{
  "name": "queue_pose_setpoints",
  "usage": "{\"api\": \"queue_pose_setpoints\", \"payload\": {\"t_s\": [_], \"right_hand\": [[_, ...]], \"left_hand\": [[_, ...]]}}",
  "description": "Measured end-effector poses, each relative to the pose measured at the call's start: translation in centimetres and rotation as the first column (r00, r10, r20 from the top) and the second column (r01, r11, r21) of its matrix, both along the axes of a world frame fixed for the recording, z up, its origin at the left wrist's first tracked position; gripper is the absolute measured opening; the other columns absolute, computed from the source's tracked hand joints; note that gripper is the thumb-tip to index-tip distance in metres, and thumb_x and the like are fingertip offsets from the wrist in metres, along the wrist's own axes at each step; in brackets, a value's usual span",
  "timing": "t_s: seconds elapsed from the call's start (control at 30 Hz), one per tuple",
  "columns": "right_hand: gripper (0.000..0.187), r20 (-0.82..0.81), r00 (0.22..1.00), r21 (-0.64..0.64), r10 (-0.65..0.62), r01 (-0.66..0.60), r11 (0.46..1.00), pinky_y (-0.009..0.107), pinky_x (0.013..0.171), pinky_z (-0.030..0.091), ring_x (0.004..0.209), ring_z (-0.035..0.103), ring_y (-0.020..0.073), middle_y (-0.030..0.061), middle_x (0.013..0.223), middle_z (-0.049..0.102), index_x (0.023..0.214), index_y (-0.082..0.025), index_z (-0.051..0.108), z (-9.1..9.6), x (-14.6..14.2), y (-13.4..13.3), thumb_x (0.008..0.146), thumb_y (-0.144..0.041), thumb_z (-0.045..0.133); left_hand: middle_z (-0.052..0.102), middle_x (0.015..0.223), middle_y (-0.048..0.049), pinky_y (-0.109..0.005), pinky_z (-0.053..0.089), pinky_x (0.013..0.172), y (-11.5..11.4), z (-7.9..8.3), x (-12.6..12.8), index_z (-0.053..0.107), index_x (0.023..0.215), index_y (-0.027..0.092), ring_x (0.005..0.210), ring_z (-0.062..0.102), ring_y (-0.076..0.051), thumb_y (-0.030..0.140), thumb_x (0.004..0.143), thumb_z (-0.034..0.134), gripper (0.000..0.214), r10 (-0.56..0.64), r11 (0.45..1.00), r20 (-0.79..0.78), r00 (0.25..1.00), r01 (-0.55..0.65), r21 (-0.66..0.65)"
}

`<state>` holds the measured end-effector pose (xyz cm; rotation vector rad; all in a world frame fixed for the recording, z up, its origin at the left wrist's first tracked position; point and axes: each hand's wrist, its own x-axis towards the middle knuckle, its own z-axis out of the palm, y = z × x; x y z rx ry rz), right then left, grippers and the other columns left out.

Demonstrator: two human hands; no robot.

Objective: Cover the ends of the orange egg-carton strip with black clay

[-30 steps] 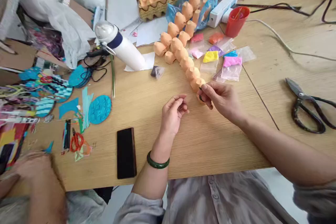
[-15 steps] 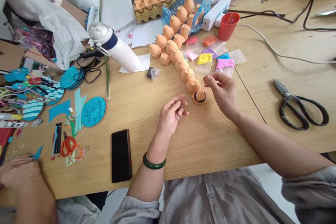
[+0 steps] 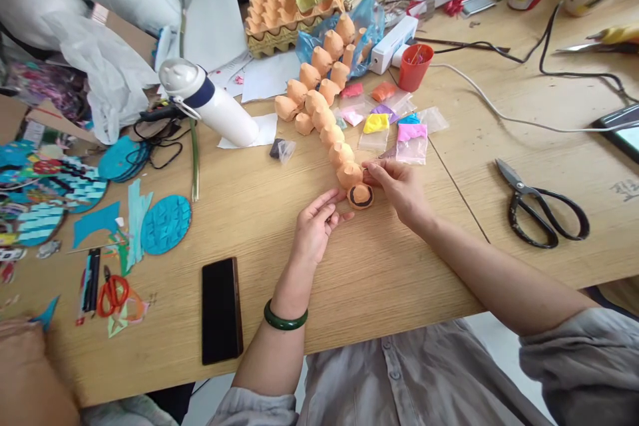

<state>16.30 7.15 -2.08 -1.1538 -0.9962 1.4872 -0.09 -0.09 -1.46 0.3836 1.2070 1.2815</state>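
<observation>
A chain of orange egg-carton cups (image 3: 324, 121) curves across the wooden table (image 3: 379, 273). Its nearest end cup (image 3: 360, 196) carries a black ring on top. My left hand (image 3: 315, 226), with a green bangle on the wrist, lies loosely curled with its fingertips against the left side of that end cup. My right hand (image 3: 399, 188) comes in from the right and pinches the cup just behind the end cup. Small bags of coloured clay (image 3: 394, 126) lie right behind my right hand.
Black scissors (image 3: 542, 208) lie to the right. A black phone (image 3: 221, 309) is near the front edge. A white bottle (image 3: 210, 103), egg trays (image 3: 292, 3), a red cup (image 3: 413, 66), teal paper cutouts (image 3: 164, 223) and small red scissors (image 3: 112, 294) fill the left and back. Another person's arm (image 3: 27, 373) is at bottom left.
Both my hands moved in onto the chain's near end. My right hand came down from a raised pinch onto the cup behind the end cup. The view shifted slightly.
</observation>
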Motion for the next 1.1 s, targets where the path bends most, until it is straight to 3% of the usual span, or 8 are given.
{"api": "queue_pose_setpoints", "payload": {"t_s": [0.33,0.47,0.6,0.8,0.97,1.1], "right_hand": [[0.027,0.055,0.998,-0.024,-0.008,0.009,1.000,0.027,0.074,0.054,0.077,0.065,0.0140,0.0029,0.088,0.075,0.083,-0.020,0.077,0.4,0.3,-0.2,0.080,-0.046,0.082],[0.022,0.031,1.000,0.017,-0.007,0.007,1.000,0.029,0.081,0.055,0.087,0.068,0.0163,0.0035,0.099,0.076,0.083,-0.021,0.076,0.3,0.2,-0.6,0.082,-0.043,0.080],[0.022,0.031,0.999,0.104,0.011,-0.014,0.994,0.032,0.093,0.054,0.102,0.069,0.0195,0.0038,0.100,0.076,0.078,-0.023,0.072,0.6,0.1,-1.3,0.089,-0.042,0.075],[0.029,0.164,0.981,0.126,-0.099,0.078,0.989,0.033,0.082,0.054,0.086,0.065,0.0187,0.0029,0.088,0.069,0.084,-0.023,0.069,0.7,-0.1,-1.4,0.090,-0.051,0.073],[0.031,0.000,0.995,-0.036,-0.100,0.100,0.994,0.029,0.063,0.052,0.074,0.061,0.0173,0.0034,0.087,0.068,0.081,-0.025,0.065,0.7,0.1,-0.7,0.084,-0.054,0.075],[0.032,-0.124,0.989,-0.014,-0.084,0.083,0.996,0.030,0.065,0.055,0.081,0.065,0.0198,0.0044,0.095,0.072,0.080,-0.026,0.065,1.5,0.1,-1.0,0.081,-0.055,0.079]], "left_hand": [[0.080,0.095,-0.0044,-0.030,0.063,0.069,-0.6,-0.5,0.5,0.082,0.106,0.016,0.054,0.044,-0.003,0.029,0.080,0.079,0.029,-0.086,0.990,-0.195,0.977,0.105,0.092],[0.077,0.086,-0.0022,-0.033,0.066,0.076,-0.7,-0.4,0.8,0.082,0.104,0.015,0.057,0.049,-0.004,0.028,0.079,0.081,0.028,-0.115,0.991,-0.131,0.985,0.124,0.058],[0.080,0.096,-0.0062,-0.034,0.067,0.078,-0.9,-0.1,1.5,0.083,0.099,0.014,0.061,0.059,-0.006,0.026,0.075,0.085,0.027,-0.158,0.987,0.008,0.987,0.158,-0.006],[0.080,0.094,-0.0078,-0.030,0.063,0.067,-1.0,0.4,1.8,0.082,0.100,0.012,0.056,0.054,-0.005,0.025,0.078,0.084,0.026,-0.168,0.986,0.037,0.985,0.169,-0.013],[0.069,0.072,-0.0023,-0.023,0.047,0.055,-0.9,0.6,1.8,0.080,0.090,0.011,0.055,0.046,-0.005,0.022,0.075,0.081,0.018,-0.102,0.994,0.047,0.994,0.103,-0.025],[0.065,0.073,-0.0012,-0.024,0.047,0.059,-1.0,0.8,2.3,0.079,0.090,0.010,0.059,0.048,-0.006,0.023,0.073,0.082,0.022,-0.108,0.994,0.110,0.988,0.111,-0.021]]}}
